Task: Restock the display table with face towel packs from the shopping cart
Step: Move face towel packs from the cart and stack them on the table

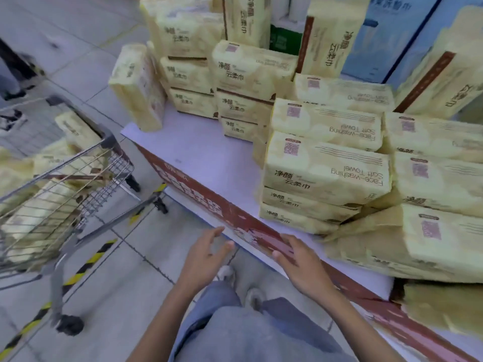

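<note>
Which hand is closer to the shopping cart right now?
Left. The left hand is over the floor, toward the shopping cart; the right hand is farther, at the front of the display table.

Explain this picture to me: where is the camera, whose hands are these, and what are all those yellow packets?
There is no machine here. A person wears one wide-angle camera on the head, looking down, so you see their own arms and legs. The left hand and right hand are both open and hold nothing; they hover near the front edge of the display table. On the table lie stacks of yellow face towel packs. To the left stands a wire shopping cart with more packs of the same kind inside.
</note>
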The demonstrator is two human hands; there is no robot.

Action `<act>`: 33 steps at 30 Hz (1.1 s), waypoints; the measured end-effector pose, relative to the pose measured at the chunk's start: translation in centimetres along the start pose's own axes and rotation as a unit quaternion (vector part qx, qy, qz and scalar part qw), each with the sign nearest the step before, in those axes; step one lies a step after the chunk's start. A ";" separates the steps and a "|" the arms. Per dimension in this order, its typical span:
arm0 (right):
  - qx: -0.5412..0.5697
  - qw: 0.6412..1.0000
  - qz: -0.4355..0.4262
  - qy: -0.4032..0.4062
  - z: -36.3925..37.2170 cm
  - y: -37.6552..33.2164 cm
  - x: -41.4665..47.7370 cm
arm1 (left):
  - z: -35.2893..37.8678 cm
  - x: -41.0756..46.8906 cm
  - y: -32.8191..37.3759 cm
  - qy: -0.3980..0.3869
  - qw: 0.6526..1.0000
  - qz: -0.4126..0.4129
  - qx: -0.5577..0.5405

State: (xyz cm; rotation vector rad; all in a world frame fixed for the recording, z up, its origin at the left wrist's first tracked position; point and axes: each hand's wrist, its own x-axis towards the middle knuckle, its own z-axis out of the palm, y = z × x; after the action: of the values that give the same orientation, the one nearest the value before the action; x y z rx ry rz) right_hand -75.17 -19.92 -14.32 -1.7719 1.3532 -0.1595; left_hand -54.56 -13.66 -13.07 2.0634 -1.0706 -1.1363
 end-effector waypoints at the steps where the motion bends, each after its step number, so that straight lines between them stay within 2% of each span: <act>1: -0.003 1.000 -0.010 -0.020 0.5 0.0 0.0 | -0.1 -0.9 -1.0 0.021 0.999 -0.022 -0.014; 7: -0.042 0.987 -0.054 -0.146 4.4 -1.8 2.4 | -1.1 -5.9 -6.7 0.154 0.971 -0.145 -0.116; 13: -0.111 0.956 -0.141 -0.231 8.7 -8.4 6.1 | -3.1 -10.0 -11.4 0.258 0.907 -0.248 -0.219; 18: -0.110 0.938 -0.183 -0.274 13.1 -14.9 10.2 | -6.2 -9.5 -14.5 0.313 0.859 -0.298 -0.275; 27: -0.101 0.940 -0.181 -0.272 20.3 -24.7 18.1 | -19.8 -1.6 -17.5 0.322 0.867 -0.250 -0.285; 33: -0.080 0.953 -0.125 -0.266 22.0 -27.8 22.0 | -28.8 5.2 -17.8 0.311 0.886 -0.218 -0.264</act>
State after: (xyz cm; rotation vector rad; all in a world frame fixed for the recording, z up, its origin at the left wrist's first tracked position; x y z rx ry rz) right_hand -33.86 -25.36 -16.84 -1.9354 0.7704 0.2837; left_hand -21.23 -6.11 -14.54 2.0177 0.0271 -0.7336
